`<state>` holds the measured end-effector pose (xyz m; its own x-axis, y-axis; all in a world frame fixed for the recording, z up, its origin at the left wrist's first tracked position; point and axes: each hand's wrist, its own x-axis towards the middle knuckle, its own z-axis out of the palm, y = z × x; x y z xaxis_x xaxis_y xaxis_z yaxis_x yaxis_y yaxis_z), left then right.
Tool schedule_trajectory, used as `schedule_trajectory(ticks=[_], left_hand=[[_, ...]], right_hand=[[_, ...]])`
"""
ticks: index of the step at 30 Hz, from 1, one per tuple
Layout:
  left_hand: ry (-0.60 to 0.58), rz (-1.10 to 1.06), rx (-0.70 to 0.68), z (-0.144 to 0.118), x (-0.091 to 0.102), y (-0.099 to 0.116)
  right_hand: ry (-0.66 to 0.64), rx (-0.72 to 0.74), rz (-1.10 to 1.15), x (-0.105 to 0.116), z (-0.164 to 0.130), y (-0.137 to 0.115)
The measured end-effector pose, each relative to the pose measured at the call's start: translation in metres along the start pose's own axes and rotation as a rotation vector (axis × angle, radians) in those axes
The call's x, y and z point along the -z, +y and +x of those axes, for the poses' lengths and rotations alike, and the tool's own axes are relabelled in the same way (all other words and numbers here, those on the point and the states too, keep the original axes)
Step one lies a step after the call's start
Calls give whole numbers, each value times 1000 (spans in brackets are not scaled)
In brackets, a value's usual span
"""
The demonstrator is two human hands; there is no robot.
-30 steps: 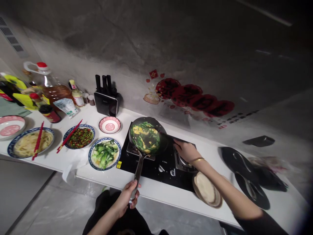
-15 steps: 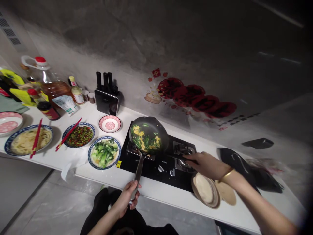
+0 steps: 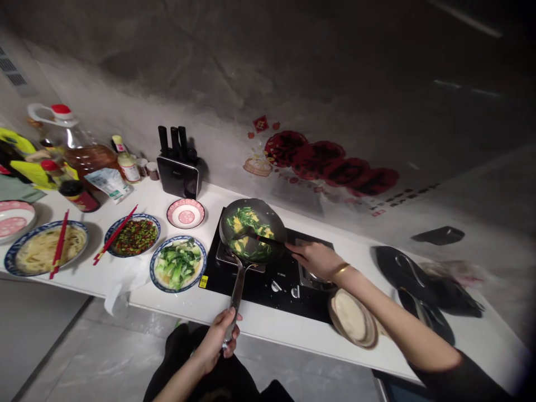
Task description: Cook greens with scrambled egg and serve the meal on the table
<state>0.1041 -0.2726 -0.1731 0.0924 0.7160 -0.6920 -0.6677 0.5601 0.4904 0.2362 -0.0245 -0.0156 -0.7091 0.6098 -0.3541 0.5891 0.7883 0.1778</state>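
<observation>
A dark frying pan [image 3: 276,228] with green vegetables and yellow egg [image 3: 249,231] sits on the left burner of a black gas hob [image 3: 276,282]. My left hand [image 3: 221,334] grips the end of the pan's long metal handle [image 3: 237,290] at the counter's front edge. My right hand [image 3: 315,258], with a gold bangle at the wrist, holds a dark spatula [image 3: 262,239] whose blade lies inside the pan among the food.
Left of the hob stand a plate of greens [image 3: 179,263], a plate of chopped peppers with red chopsticks [image 3: 133,235], a noodle plate [image 3: 44,249], small pink bowls [image 3: 186,213], a knife block [image 3: 178,167] and oil bottles [image 3: 79,148]. Stacked bowls [image 3: 352,319] and black pans [image 3: 414,279] lie right.
My right hand swung out to the right over the other burner, then came back left, and the spatula is in the pan again. The left hand stays on the handle.
</observation>
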Motion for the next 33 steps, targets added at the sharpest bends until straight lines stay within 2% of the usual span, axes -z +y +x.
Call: schedule_trajectory(ticks=[3,6,9,13,15,18,22,24,27,29,31,33], left_hand=[[4,8,-8,0,0,-1],[1,7,-9,1,1,-3],[3,4,-19,2,1,-4],[13,3,-17,2,0,-3],[7,3,-8,1,-1,-1],[0,3,-4,-1,-1,1],[5,9,2,-2,-1,1],[2,15,0,-2,0,0],[-1,22,-9,-2,0,0],[-2,24,-11,-2,0,1],[-5,21,-7,-2,-1,2],[-11,15,-3,-2,-2,1]], right_hand=[[-5,-110,-7,9,-30,24],[-46,-125,64,10,-44,41],[-5,-157,122,-3,-36,37],[144,-320,144,-26,-10,18],[134,-363,157,-30,-5,13],[31,-329,228,-22,-19,14],[-65,-167,292,-4,-43,8],[-52,-139,215,-4,-36,-5],[5,-211,65,-13,-4,-30],[12,-241,49,-17,14,-38],[-10,-225,87,-12,16,-33],[-42,-199,133,1,0,-18]])
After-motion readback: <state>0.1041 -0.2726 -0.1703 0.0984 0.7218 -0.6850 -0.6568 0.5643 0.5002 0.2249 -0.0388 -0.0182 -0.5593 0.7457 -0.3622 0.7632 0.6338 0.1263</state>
